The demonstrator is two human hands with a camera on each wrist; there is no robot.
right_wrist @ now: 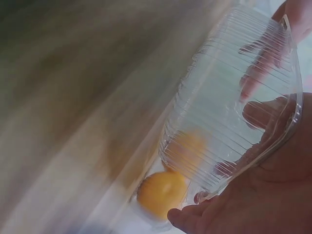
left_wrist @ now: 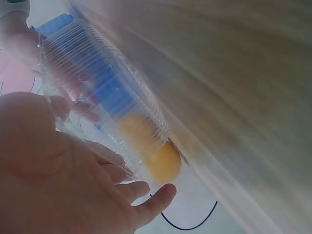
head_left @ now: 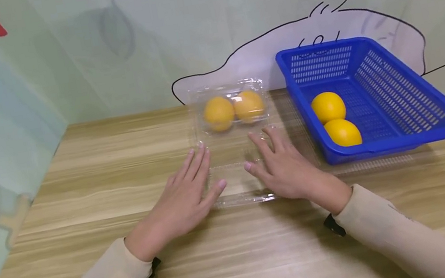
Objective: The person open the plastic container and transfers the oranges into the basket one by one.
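A clear plastic clamshell box point(head_left: 235, 184) lies unfolded on the table, its ribbed wall point(right_wrist: 214, 97) showing in the right wrist view. Two oranges point(head_left: 219, 113) sit side by side in its far half; in the left wrist view one orange point(left_wrist: 165, 163) shows past the ribbed near half. My left hand point(head_left: 185, 193) is at the left edge of the near half, fingers extended and thumb apart. Over the right edge lies my right hand point(head_left: 287, 167), fingers spread and slightly bent. Neither hand grips anything; exact contact with the rim is hard to tell.
A blue slotted basket point(head_left: 388, 143) stands right of the box, close to my right hand. Inside, along its left wall, are two more oranges point(head_left: 328, 107). A printed cloth backdrop point(head_left: 100, 56) rises behind the wooden table point(head_left: 102, 190).
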